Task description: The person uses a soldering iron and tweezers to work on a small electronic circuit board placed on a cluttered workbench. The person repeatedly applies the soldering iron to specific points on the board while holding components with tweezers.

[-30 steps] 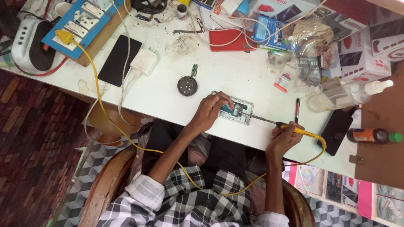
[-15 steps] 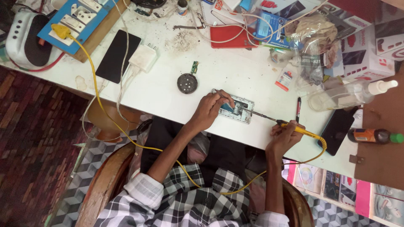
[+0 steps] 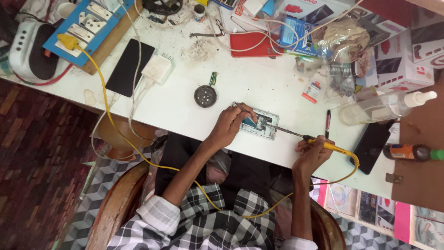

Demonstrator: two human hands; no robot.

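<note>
I am counting one opened white phone body with its blue and silver insides showing (image 3: 259, 124) on the white surface (image 3: 259, 83), one yellow-handled soldering iron (image 3: 319, 143), and one round dark metal disc (image 3: 205, 96) just beyond my left hand (image 3: 229, 126). That hand is pressing down on the phone's near end, fingers curled over its edge. My right hand (image 3: 312, 155) is gripping the iron's handle, closed around it, wrist bent, pointing the tip into the phone between both hands.
</note>
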